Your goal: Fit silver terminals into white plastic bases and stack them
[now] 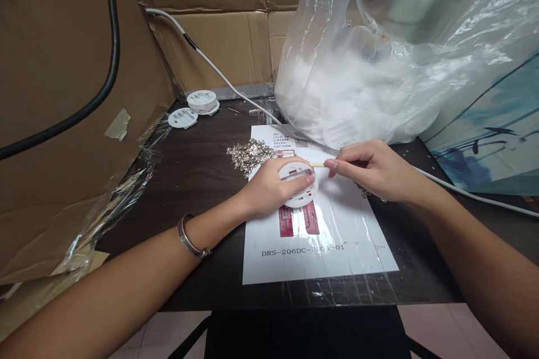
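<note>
My left hand [269,184] is closed around a white round plastic part [309,195] with slots in it, thumb across its face. Between the thumb and fingers of my right hand [370,167] is a thin pale yellow stick [316,165]. Its far end meets the upper right rim of the part; whether it touches, I cannot tell. Below both hands lies a printed paper sheet [273,269] under clear film, showing a red picture and lettering. A heap of small metal pieces [248,156] sits just beyond my left hand, and a few more lie partly hidden under my right hand.
Several similar white round parts [202,100] are gathered at the back left of the dark table [189,162]. A large clear plastic bag [353,84] with white contents fills the back right. A white cable [227,81] crosses the back. Cardboard walls [63,67] enclose the left and rear.
</note>
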### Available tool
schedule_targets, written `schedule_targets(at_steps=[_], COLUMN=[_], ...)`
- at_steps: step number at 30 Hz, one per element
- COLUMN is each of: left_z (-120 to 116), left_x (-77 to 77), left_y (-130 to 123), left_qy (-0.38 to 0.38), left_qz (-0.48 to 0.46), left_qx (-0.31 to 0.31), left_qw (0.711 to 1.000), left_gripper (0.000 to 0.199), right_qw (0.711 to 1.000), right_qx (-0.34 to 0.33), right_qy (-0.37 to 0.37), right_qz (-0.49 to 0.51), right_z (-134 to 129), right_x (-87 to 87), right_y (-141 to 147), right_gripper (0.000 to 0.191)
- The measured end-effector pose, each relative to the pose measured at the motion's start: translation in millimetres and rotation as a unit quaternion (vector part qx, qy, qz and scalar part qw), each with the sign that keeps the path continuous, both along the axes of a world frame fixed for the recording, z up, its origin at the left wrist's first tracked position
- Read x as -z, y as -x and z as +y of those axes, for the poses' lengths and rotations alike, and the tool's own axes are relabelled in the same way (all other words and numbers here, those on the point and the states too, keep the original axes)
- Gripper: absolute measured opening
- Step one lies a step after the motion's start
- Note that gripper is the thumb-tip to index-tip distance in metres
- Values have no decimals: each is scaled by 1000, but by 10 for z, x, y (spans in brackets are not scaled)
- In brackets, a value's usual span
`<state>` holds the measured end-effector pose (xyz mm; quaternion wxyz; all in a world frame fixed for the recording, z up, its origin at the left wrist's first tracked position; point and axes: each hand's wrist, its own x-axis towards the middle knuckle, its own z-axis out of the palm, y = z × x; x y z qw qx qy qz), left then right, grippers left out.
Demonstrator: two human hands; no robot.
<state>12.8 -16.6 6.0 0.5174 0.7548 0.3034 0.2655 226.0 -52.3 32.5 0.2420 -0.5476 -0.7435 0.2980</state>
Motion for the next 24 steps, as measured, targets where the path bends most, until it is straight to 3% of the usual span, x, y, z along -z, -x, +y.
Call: schedule_targets(at_steps=[7,24], left_z=[-18,-12], left_x=[-7,-28], left_y=[-2,5], left_qy=[-12,-26], left_qz=[4,11], left_qx=[-11,0], left_qw=[1000,1000], left_gripper=[20,17], right_qw=[1000,999], right_qx=[12,-48], right_qy=[7,8], right_qz=[-3,-14], right_z=[16,8], right_x=[3,-17], right_y=[-15,-46], right_gripper=[52,41])
